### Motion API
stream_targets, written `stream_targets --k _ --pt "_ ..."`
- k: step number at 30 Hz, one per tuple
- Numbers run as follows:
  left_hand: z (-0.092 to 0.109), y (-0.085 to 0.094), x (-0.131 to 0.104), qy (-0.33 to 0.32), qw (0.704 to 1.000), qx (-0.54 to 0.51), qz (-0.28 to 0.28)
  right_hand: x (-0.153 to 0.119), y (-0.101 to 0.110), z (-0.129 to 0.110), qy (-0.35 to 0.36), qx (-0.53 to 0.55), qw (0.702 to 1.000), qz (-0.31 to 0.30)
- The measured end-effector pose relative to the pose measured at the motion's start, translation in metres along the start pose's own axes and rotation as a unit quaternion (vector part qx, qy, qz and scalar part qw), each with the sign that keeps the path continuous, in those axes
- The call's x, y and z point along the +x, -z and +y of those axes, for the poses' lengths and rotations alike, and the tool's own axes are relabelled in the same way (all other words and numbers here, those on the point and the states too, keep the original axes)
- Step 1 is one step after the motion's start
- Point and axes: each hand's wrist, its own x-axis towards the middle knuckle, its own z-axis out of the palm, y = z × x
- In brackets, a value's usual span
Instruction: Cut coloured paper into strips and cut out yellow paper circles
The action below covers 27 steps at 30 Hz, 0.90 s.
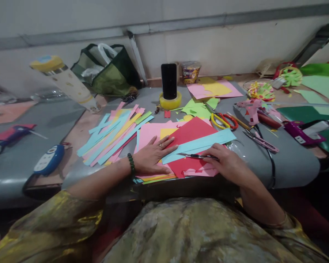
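My left hand (156,155) lies flat with its fingers spread, pressing on stacked coloured paper and the left end of a light blue paper strip (205,143). A line runs lengthwise along that strip, which lies over a red sheet (193,129). My right hand (224,162) is closed around a slim pointed tool (193,156), dark with a silvery tip that points left along the strip's near edge. Whether it is a knife or closed snips, I cannot tell. Under the red sheet are pink sheets (149,131). Left of the stack lies a pile of cut paper strips (115,133).
Behind the stack, a phone (169,82) stands in a yellow tape roll (170,101). To the right lie scissors (224,121), pink-handled snips (261,141), a pink glue gun (252,109) and a purple power strip (304,133). A tumbler (68,86) and green bag (109,73) are back left.
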Motion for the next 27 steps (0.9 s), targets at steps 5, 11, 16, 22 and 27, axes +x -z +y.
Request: stream_targets --k 5,11,16,22,27 --pt "0.001 0.004 0.0 0.007 1.0 -0.004 -0.018 0.005 -0.001 -0.009 0.0 -0.035 0.999 -0.021" --pt "0.001 0.006 0.004 0.001 0.999 0.013 -0.041 0.014 -0.01 -0.021 0.009 -0.035 0.998 -0.042" --pt "-0.008 0.022 0.008 -0.037 0.997 0.008 -0.071 0.018 -0.016 -0.024 0.019 -0.03 0.998 -0.045" --pt "-0.023 0.044 0.016 -0.051 0.988 0.014 -0.142 0.017 -0.015 -0.019 0.025 -0.017 0.998 -0.053" --pt "-0.02 0.044 0.018 -0.044 0.987 0.026 -0.15 0.019 -0.019 -0.027 0.032 -0.029 0.997 -0.067"
